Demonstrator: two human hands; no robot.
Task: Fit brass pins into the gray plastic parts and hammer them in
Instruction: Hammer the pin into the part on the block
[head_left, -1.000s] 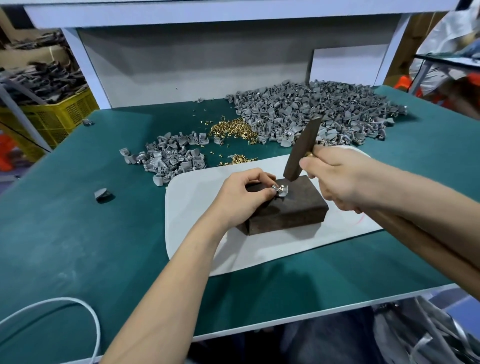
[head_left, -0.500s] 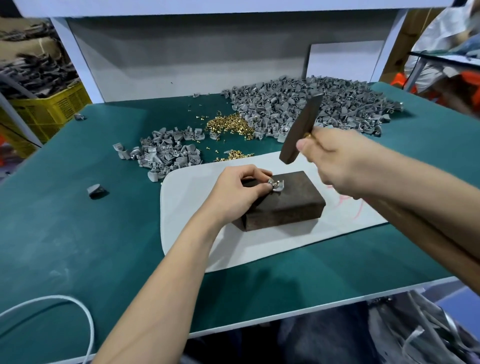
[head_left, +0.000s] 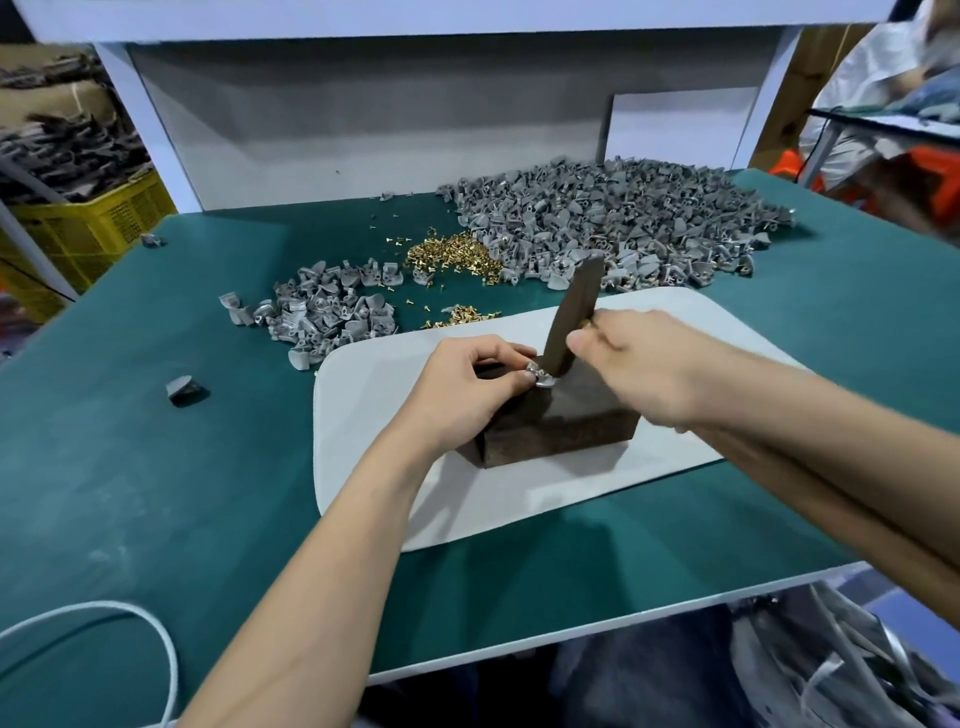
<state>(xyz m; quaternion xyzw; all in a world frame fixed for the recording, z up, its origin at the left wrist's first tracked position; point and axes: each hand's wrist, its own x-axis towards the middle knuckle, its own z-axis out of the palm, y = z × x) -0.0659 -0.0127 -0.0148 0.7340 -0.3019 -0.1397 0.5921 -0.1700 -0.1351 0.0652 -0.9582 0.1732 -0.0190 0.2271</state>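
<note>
Hammering step: left hand (head_left: 462, 395) pinches gray part (head_left: 541, 375) on block (head_left: 571, 431); right hand (head_left: 649, 374) grips hammer (head_left: 571, 312); next strike must miss fingers (head_left: 521, 383)

Block (head_left: 561, 426) on mat (head_left: 374, 415), pins (head_left: 454, 258) behind

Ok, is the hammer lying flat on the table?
No, the right hand grips the hammer, its head standing over the gray part pinched by the left hand.
</note>
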